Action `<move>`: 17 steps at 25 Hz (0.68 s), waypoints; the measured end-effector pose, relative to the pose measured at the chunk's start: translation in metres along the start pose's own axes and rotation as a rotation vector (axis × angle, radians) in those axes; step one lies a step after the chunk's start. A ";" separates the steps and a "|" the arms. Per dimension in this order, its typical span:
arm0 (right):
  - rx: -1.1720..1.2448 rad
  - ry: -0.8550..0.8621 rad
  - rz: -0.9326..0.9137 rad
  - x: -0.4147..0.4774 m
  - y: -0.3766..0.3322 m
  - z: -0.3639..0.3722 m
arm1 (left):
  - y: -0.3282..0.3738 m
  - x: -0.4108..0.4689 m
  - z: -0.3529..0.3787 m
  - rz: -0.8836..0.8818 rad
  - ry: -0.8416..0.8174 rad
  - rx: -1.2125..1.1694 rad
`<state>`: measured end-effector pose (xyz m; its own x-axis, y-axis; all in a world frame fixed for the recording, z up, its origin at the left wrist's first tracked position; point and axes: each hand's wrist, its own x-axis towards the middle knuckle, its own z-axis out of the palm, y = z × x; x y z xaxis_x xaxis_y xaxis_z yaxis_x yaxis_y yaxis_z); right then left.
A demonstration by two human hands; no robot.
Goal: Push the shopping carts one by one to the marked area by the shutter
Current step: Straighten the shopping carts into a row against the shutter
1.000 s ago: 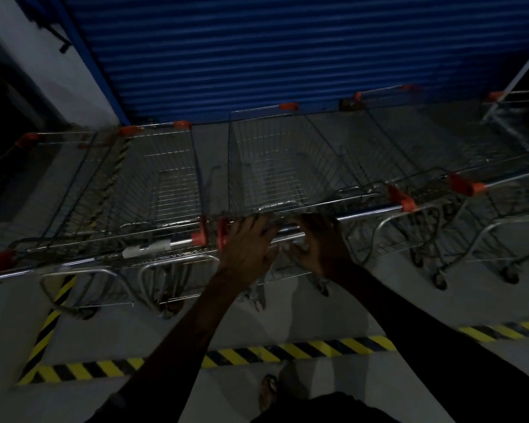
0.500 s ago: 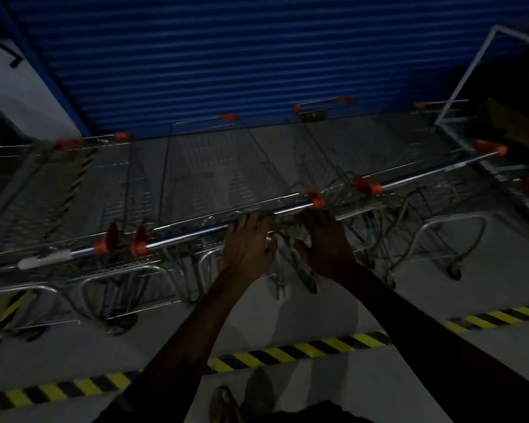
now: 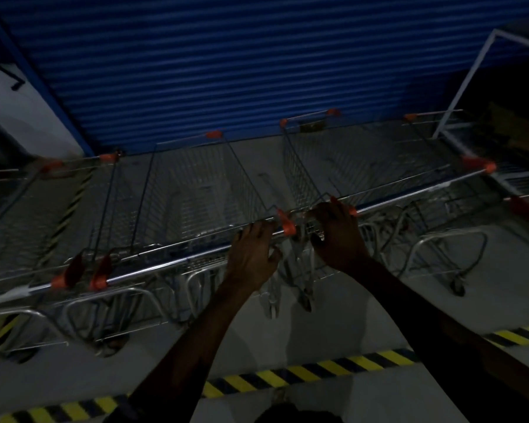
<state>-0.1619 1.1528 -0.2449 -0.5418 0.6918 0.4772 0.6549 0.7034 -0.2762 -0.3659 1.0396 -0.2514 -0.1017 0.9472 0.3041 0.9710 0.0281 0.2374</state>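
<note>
From the head camera, a row of wire carts stands side by side on the grey concrete floor [image 3: 364, 340], noses toward the ribbed blue roller shutter [image 3: 226, 71]. All of them sit on the far side of the yellow-and-black striped floor tape [image 3: 287, 377] that runs across the foreground.

The left hand [image 3: 252, 254] grips the chrome handle bar [image 3: 165, 265] of the silver wire shopping cart [image 3: 202, 203] in the middle of the row, its fingers curled over the bar just beside the bar's right orange end cap [image 3: 287, 225]. The right hand [image 3: 336, 236] is wrapped over the near end of the second wire cart [image 3: 364, 166], the neighbour to the right. In this dim light it is hard to tell whether it holds that cart's bar or the wire rear gate below it. Further carts [image 3: 43, 215] stand to the left, and a white metal frame [image 3: 464, 80] leans at the far right.

The step in hand looks like the end of a delivery. The cart is inside the marked area by the shutter, and both hands are squaring it against its neighbour. The next move probably calls for a small sideways nudge to close or even the gap between the two handles. After that both hands let go, and the person steps back over the tape to fetch another cart.
</note>
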 end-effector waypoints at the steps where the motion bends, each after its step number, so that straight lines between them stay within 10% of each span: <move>1: -0.004 -0.023 0.040 0.003 0.003 -0.002 | 0.000 0.011 0.006 0.038 -0.009 -0.014; 7: -0.341 -0.283 0.217 0.012 0.060 -0.007 | 0.019 0.058 0.036 -0.032 -0.096 -0.075; 17: -0.429 -0.342 -0.218 0.049 0.115 0.015 | 0.019 0.065 0.064 -0.022 -0.098 0.029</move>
<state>-0.1215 1.2701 -0.2659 -0.7800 0.6024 0.1696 0.6257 0.7555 0.1942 -0.3404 1.1217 -0.2862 -0.1027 0.9729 0.2073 0.9748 0.0569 0.2158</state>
